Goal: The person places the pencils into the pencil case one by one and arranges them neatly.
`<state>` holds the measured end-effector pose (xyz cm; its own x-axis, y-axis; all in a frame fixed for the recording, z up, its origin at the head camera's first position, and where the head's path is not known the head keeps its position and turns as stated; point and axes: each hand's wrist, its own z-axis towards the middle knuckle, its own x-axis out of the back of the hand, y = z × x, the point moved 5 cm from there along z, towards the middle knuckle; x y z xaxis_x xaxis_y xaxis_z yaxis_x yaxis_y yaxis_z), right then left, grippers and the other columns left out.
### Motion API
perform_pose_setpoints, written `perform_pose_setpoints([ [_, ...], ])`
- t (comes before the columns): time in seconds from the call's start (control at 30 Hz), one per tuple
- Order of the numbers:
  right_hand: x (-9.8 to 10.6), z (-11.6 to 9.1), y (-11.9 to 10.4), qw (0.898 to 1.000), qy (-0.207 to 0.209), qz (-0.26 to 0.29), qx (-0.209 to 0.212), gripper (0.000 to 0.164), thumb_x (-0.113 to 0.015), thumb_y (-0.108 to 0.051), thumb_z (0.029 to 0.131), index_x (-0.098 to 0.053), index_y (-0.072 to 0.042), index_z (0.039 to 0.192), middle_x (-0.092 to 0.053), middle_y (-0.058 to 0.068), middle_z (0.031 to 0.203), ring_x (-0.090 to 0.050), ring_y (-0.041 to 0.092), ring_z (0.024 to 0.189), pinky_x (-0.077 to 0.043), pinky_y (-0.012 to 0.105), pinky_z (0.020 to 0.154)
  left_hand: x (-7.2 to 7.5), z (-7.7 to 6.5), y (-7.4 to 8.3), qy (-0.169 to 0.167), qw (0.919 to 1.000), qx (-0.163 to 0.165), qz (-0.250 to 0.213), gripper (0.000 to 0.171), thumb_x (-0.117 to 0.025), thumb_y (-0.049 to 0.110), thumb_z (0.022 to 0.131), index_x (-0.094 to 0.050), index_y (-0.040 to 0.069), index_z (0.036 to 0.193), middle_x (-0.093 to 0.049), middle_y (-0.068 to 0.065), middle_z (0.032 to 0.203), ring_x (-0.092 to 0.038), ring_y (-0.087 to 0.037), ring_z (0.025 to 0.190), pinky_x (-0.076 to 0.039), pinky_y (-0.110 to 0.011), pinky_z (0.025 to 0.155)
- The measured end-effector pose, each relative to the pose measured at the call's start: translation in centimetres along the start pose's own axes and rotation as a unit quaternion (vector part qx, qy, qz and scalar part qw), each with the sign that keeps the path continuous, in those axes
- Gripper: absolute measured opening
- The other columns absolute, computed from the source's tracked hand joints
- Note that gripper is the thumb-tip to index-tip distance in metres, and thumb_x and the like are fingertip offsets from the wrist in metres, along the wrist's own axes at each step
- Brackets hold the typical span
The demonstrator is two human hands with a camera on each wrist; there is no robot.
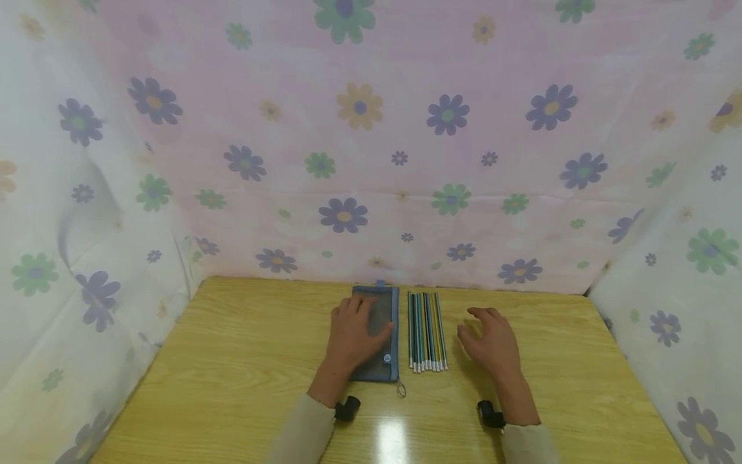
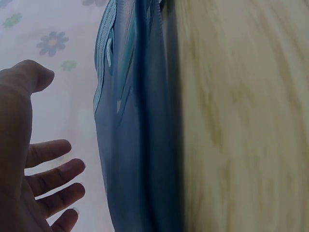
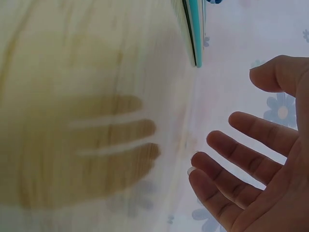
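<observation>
A blue-grey mesh zip pouch (image 1: pixel 377 370) lies upright to my view near the back of the table, with a blue zip edge along its right side. My left hand (image 1: pixel 353 332) is over the pouch, fingers spread and relaxed. In the left wrist view its fingers (image 2: pixel 55 176) stand apart from the pouch (image 2: pixel 130 159). Just right of the pouch, several thin pencils (image 1: pixel 428 332) in teal, dark and yellow lie side by side, white-tipped ends toward me. To their right, my right hand (image 1: pixel 494 345) hovers with loosely bent fingers and holds nothing.
A metal ring (image 1: pixel 401 388) hangs from the pouch's near right corner. The wooden table (image 1: pixel 249 361) meets a flower-printed cloth (image 1: pixel 394 174) at the back and both sides. Black wrist cameras (image 1: pixel 348 409) sit on both wrists.
</observation>
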<state>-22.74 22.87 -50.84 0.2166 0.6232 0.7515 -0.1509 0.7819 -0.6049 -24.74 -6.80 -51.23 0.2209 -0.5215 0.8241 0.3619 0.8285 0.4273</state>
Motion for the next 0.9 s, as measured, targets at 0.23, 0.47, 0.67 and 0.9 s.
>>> perform_pose_setpoints([
  [0.23,-0.7,0.3,-0.5,1.000,0.000,-0.008,0.010,0.043,-0.072,-0.022,0.096,-0.070,0.004,0.131,-0.066,0.027,0.130,-0.063,0.049,0.118,-0.050,0.065,0.098,-0.8,0.2,0.8,-0.007,0.9998,-0.004,0.020,0.068,-0.071,0.054,0.095,-0.062,0.008,0.143,-0.060,-0.014,0.136,-0.052,-0.038,0.133,-0.044,-0.061,0.104],
  [0.47,-1.1,1.1,-1.3,1.000,-0.006,-0.003,0.010,0.044,-0.071,-0.018,0.095,-0.068,0.004,0.133,-0.065,0.027,0.130,-0.063,0.049,0.117,-0.051,0.064,0.096,-1.6,0.6,1.9,-0.010,0.9983,-0.021,0.053,0.071,-0.075,0.054,0.093,-0.061,0.006,0.144,-0.059,-0.014,0.135,-0.053,-0.037,0.129,-0.048,-0.056,0.101],
  [0.67,-2.0,1.9,-1.5,1.000,-0.024,-0.004,-0.002,0.044,-0.071,-0.017,0.096,-0.068,0.003,0.135,-0.066,0.025,0.131,-0.063,0.047,0.119,-0.051,0.062,0.098,-2.1,0.8,2.6,-0.013,0.9955,-0.035,0.087,0.074,-0.074,0.055,0.093,-0.058,0.008,0.148,-0.059,-0.013,0.135,-0.055,-0.034,0.125,-0.050,-0.049,0.102],
  [0.9,-3.1,2.3,-2.1,0.999,-0.036,-0.006,-0.005,0.044,-0.070,-0.018,0.096,-0.068,0.002,0.135,-0.067,0.024,0.127,-0.065,0.045,0.113,-0.053,0.061,0.094,-1.9,0.7,3.0,0.008,0.9935,-0.038,0.107,0.074,-0.076,0.057,0.092,-0.061,0.008,0.145,-0.060,-0.014,0.131,-0.057,-0.033,0.120,-0.054,-0.046,0.094],
])
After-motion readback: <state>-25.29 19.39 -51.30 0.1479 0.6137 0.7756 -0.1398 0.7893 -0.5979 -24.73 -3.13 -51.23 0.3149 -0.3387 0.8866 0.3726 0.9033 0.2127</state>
